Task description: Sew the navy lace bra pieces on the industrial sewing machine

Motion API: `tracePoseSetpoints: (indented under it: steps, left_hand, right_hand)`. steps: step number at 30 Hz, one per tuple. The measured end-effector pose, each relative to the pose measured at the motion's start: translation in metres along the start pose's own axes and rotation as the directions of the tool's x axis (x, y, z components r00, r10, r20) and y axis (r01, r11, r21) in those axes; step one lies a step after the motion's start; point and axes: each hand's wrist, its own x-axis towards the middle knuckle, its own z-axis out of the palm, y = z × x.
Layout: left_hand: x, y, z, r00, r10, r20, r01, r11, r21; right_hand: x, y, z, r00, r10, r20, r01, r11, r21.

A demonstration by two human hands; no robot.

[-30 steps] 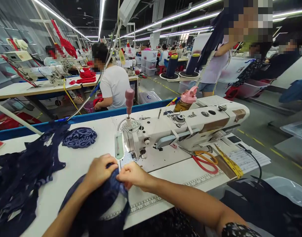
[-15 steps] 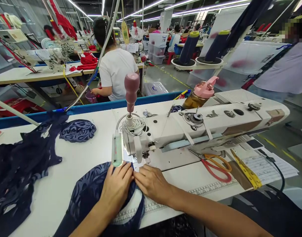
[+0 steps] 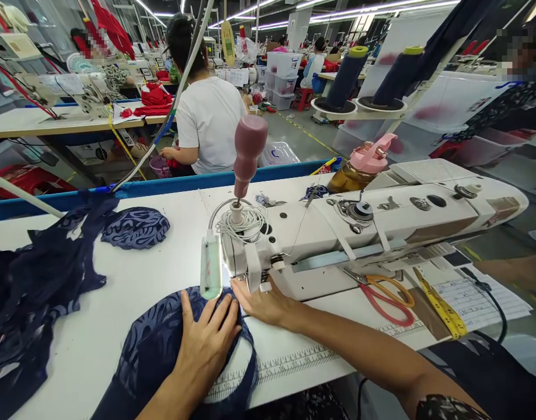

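Observation:
A navy patterned fabric piece lies on the sewing table, its upper edge close to the needle area of the white sewing machine. My left hand rests flat on the fabric with its fingers spread. Under the machine head is my right hand, its fingertips near the needle and the fabric's edge. The machine head partly covers those fingers, so their grip is unclear. A narrow navy strip loops down over the printed ruler. A lit lamp hangs just above my left fingertips.
Navy scraps and an oval patterned piece lie left. Scissors, a yellow tape measure and papers are right. Behind the machine stands a bottle. A person in white sits beyond the table.
My right hand has moved forward under the machine head, from beside my left hand. My left fingers have spread out on the fabric. The view has shifted slightly.

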Motion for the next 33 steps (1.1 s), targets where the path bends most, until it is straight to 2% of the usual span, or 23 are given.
tracePoseSetpoints:
  steps: [5,12,18,26,33]
  left_hand:
    - [0.0,-0.004,0.0,0.998,-0.003,0.057,0.004,1.0,-0.015]
    - [0.008,-0.001,0.003,0.995,-0.024,0.1,0.023,1.0,0.011]
    - [0.02,-0.007,0.007,0.985,-0.009,0.173,0.011,1.0,-0.011]
    - [0.019,-0.009,0.014,0.985,-0.009,0.173,0.015,0.999,-0.032]
    - [0.019,-0.009,0.015,0.986,-0.059,0.158,0.075,0.992,-0.096]
  right_hand:
    - [-0.018,0.01,-0.018,0.997,-0.056,0.055,0.061,0.994,-0.092]
    - [-0.02,0.013,-0.008,0.981,-0.187,-0.06,0.17,0.962,-0.212]
    - [-0.024,0.02,-0.005,0.96,-0.188,-0.207,0.14,0.965,-0.223]
    - [-0.024,0.02,-0.003,0.944,-0.204,-0.26,0.151,0.966,-0.21]
    - [-0.024,0.022,-0.004,0.918,-0.247,-0.309,0.191,0.961,-0.202]
